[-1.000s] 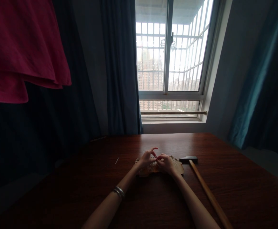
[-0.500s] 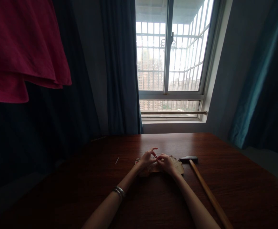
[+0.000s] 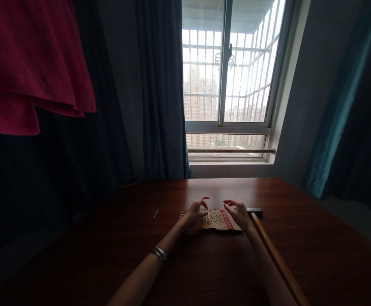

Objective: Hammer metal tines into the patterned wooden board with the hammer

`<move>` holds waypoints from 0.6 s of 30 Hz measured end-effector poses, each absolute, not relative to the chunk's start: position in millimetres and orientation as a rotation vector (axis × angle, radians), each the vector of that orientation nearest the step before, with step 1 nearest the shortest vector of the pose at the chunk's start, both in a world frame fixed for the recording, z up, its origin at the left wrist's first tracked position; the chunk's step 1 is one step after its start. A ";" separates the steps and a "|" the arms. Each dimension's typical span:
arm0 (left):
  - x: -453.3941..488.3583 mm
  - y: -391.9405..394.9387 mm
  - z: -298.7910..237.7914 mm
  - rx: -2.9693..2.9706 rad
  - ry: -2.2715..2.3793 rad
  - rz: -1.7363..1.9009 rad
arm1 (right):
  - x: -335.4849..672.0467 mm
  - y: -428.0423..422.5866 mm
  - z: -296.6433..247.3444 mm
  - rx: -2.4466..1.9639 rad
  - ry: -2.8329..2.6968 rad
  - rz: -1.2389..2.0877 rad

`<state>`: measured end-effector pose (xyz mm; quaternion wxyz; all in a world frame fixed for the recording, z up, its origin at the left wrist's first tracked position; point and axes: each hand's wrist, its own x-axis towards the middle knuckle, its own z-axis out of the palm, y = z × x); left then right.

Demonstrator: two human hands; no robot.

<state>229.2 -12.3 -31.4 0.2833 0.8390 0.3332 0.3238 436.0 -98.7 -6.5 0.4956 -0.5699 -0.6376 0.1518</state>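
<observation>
A small flat tan piece with rows of dark dots and a pink stripe (image 3: 219, 219) lies on the dark wooden table (image 3: 204, 263). My left hand (image 3: 196, 211) rests on its left end with thumb and forefinger pinched together; what they pinch is too small to name. My right hand (image 3: 238, 213) hovers at the piece's right end, fingers curled and apart, holding nothing that I can see. A hammer with a dark head (image 3: 255, 210) and a long wooden handle (image 3: 279, 263) lies just right of my right hand.
A thin pin or nail (image 3: 156, 213) lies on the table to the left. A window (image 3: 228, 80) with blue curtains stands behind the table. Red cloth (image 3: 29, 63) hangs at the upper left.
My right hand has moved right, away from my left hand, uncovering the dotted piece and its pink stripe. My left hand has stayed in place.
</observation>
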 end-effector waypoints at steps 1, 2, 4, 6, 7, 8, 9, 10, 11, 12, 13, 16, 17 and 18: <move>229.3 -12.5 -31.5 2.245 0.886 0.864 | 441.3 -107.4 -4.0 -1.396 -1.533 0.359; 229.5 -12.7 -31.7 2.243 0.883 0.863 | 446.6 -116.3 -2.8 -1.418 -1.534 0.353; 229.9 -13.3 -31.8 2.237 0.898 0.870 | 457.1 -134.2 -3.4 -1.487 -1.549 0.317; 230.5 -14.1 -31.5 2.231 0.926 0.877 | 468.4 -151.0 -6.7 -1.607 -1.562 0.213; 230.7 -14.6 -31.2 2.230 0.940 0.881 | 474.3 -158.8 -8.8 -1.693 -1.560 0.142; 230.9 -15.0 -31.0 2.230 0.951 0.885 | 480.1 -166.4 -10.9 -1.801 -1.551 0.075; 230.9 -15.3 -30.8 2.230 0.956 0.888 | 485.6 -173.8 -12.9 -1.930 -1.528 0.020; 231.0 -15.5 -30.9 2.231 0.956 0.894 | 490.5 -180.8 -14.9 -2.060 -1.515 -0.012; 231.0 -15.5 -31.1 2.231 0.950 0.899 | 494.8 -187.4 -16.9 -2.176 -1.516 -0.030; 231.0 -15.2 -31.5 2.232 0.940 0.903 | 498.2 -193.4 -18.9 -2.277 -1.519 -0.044; 231.0 -14.8 -32.1 2.232 0.927 0.906 | 500.9 -198.8 -21.0 -2.356 -1.526 -0.047; 231.1 -13.2 -34.4 2.227 0.909 0.906 | 504.8 -209.6 -27.7 -2.472 -1.555 0.020; 231.2 -12.9 -35.0 2.224 0.910 0.907 | 505.3 -211.4 -30.1 -2.477 -1.568 0.051; 231.2 -12.8 -35.4 2.219 0.914 0.911 | 505.5 -212.6 -32.6 -2.470 -1.584 0.069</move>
